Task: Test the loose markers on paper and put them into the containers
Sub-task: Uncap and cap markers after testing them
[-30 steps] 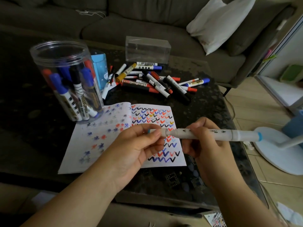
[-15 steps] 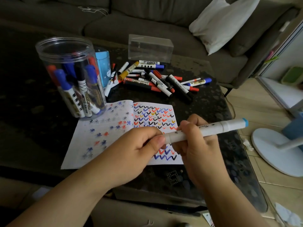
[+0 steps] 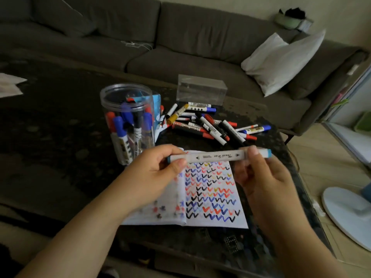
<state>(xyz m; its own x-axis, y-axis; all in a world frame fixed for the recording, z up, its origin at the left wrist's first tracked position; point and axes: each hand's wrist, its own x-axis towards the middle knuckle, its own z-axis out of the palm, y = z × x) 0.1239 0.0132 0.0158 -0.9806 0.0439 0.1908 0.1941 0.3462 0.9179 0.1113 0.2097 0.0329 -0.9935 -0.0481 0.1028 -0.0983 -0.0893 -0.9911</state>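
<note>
Held level above the paper (image 3: pixel 210 195): a white marker (image 3: pixel 218 156) with light-blue ends, pinched at its left end by the left hand (image 3: pixel 152 177) and at its right end by the right hand (image 3: pixel 261 177), each grip closed on the barrel between thumb and fingertips. Fine print on the barrel too small to read. Left half of the paper largely hidden under the left hand and blurred; right half covered in rows of coloured zigzags. Just beyond the left grip, a clear round jar (image 3: pixel 128 125) holding upright markers; behind it a blue box (image 3: pixel 157 101), mostly hidden. Beyond the right grip, a heap of loose markers (image 3: pixel 208 123) before a clear rectangular box (image 3: pixel 201 90). All on a dark mottled table (image 3: pixel 60 127). Farther back, a grey sofa (image 3: pixel 180 37) with a white cushion (image 3: pixel 281 61); far right, a white fan base (image 3: pixel 347 215) cut off by the frame edge.
</note>
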